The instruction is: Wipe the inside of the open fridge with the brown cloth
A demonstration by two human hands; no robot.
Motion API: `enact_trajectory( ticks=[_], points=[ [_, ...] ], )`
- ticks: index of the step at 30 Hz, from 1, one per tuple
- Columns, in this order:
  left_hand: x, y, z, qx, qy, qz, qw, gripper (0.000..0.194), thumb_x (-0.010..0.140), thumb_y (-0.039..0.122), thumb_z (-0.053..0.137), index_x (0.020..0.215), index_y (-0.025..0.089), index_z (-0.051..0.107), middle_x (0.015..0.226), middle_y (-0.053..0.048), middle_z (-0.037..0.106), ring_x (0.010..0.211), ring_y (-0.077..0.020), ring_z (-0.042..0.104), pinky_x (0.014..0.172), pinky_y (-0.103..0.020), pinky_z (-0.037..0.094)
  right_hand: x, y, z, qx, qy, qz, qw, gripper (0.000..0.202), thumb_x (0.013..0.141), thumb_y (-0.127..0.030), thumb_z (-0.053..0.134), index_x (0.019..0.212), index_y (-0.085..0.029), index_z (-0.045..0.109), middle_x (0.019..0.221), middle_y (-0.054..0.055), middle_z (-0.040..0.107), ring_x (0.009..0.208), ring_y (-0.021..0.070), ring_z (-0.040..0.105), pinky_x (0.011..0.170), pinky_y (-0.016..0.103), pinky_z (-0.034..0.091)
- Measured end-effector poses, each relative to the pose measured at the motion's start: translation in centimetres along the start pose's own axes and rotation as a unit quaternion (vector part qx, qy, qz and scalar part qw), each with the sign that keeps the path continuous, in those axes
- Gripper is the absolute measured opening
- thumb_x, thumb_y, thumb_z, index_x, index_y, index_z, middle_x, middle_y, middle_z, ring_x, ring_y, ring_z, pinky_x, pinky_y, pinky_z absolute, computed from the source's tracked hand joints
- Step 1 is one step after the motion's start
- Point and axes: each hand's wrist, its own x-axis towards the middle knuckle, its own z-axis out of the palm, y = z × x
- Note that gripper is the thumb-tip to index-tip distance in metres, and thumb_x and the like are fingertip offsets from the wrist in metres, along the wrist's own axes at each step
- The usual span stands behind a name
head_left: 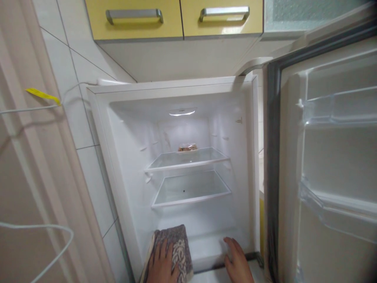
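My left hand [162, 261] is on a folded grey-brown cloth [182, 239] with a pale scroll pattern, low on the left side of the open fridge [123, 177]. Its fingers are spread over the near face of the cloth and press on it; the cloth's lower part runs out of view. My right hand [238, 262] is at the lower right of the fridge opening, thumb apart from the fingers, with nothing in it. Whether its fingertips touch the fridge's inside I cannot tell.
Two glass shelves [191, 188] cross the fridge; a small clear-wrapped brown item [187, 147] lies on the upper one. The fridge door [338, 157] with clear racks stands open at right. Yellow cabinets [132, 29] hang above. A white cable [35, 226] hangs at left.
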Motion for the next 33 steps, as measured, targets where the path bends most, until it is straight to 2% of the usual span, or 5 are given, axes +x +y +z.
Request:
enact_trajectory(
  ticks=[12,21,27,30,33],
  points=[
    [7.0,1.9,-0.9,-0.023,0.015,-0.003,1.000,0.064,0.090,0.037,0.038,0.151,0.019,0.044,0.162,-0.015,0.037,0.150,-0.0374,0.031,0.120,-0.058,0.026,0.8,2.5,0.9,0.094,0.072,-0.006,0.993,0.053,0.074,-0.028,0.046,0.121,-0.017,0.068,0.132,0.012,0.068,0.130,0.0288,0.060,0.115,0.048,0.044],
    [6.2,14.7,2.3,-0.161,0.014,0.089,0.983,0.061,0.092,0.052,0.040,0.150,0.033,0.044,0.166,-0.011,0.029,0.154,-0.0424,0.017,0.122,-0.068,0.012,2.2,0.5,-0.1,0.101,0.128,-0.060,0.985,0.050,0.083,-0.027,0.043,0.126,-0.015,0.065,0.138,0.015,0.063,0.133,0.0283,0.057,0.115,0.049,0.045],
    [6.6,22.2,2.4,-0.283,-0.084,0.125,0.947,0.060,0.094,0.023,0.029,0.153,0.021,0.039,0.165,-0.007,0.030,0.155,-0.0232,0.021,0.130,-0.045,0.013,2.5,-1.0,-2.3,0.078,0.091,-0.055,0.991,0.050,0.093,-0.035,0.038,0.130,-0.016,0.066,0.141,0.013,0.062,0.134,0.0263,0.056,0.116,0.047,0.044],
    [6.4,21.7,2.5,-0.403,-0.042,0.119,0.907,0.062,0.091,0.019,0.028,0.150,0.013,0.044,0.160,-0.009,0.041,0.150,-0.0177,0.036,0.127,-0.035,0.025,2.6,-1.7,-3.1,0.046,0.059,-0.039,0.996,0.056,0.097,-0.042,0.033,0.138,-0.014,0.060,0.147,0.013,0.057,0.138,0.0256,0.052,0.119,0.047,0.040],
    [5.5,17.5,3.1,-0.442,0.009,0.138,0.886,0.065,0.081,0.015,0.037,0.145,0.014,0.051,0.156,-0.008,0.049,0.145,-0.0156,0.043,0.124,-0.030,0.031,2.7,-2.4,-3.4,-0.041,0.022,-0.053,0.998,0.056,0.095,-0.038,0.041,0.145,-0.017,0.054,0.155,0.012,0.046,0.146,0.0292,0.042,0.122,0.052,0.032]
  ],
)
